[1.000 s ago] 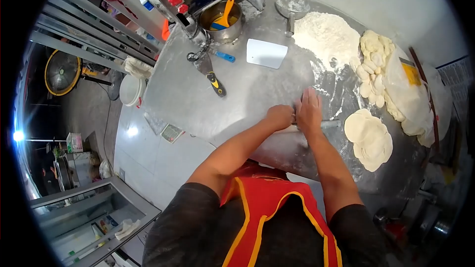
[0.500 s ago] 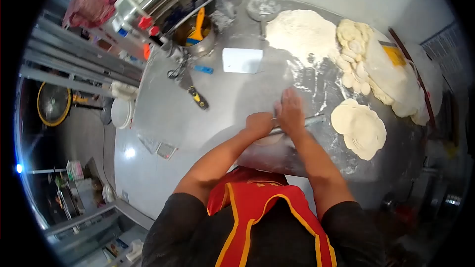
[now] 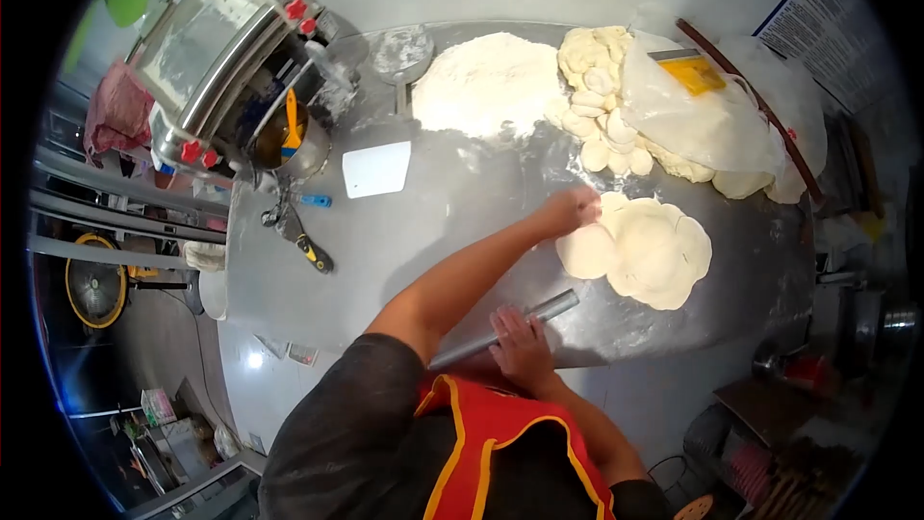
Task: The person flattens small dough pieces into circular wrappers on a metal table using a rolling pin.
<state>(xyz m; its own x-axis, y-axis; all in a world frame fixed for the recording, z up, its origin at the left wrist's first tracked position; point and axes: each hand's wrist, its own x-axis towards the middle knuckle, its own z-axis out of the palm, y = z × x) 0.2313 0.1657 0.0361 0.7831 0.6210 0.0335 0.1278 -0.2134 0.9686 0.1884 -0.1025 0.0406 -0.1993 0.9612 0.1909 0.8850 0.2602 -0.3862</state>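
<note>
My left hand reaches to the edge of the flat dough rounds, which overlap in a flower-like stack. Close under it, a dough round lies against the stack's left side. Motion blurs the fingers, so their grip is unclear. Near the front edge of the table, my right hand is closed over a grey metal rolling pin, fingers across it. My forearm and apron hide part of the pin's near end.
On the metal table lie a flour heap, small dough pieces, plastic-covered dough, a white scraper and a yellow-black handled tool. A pot holding an orange brush stands beside a machine at left.
My left hand has left the rolling pin and moved right to the dough stack, where another round now lies. My right hand and the pin have shifted toward my body. The view has turned right.
</note>
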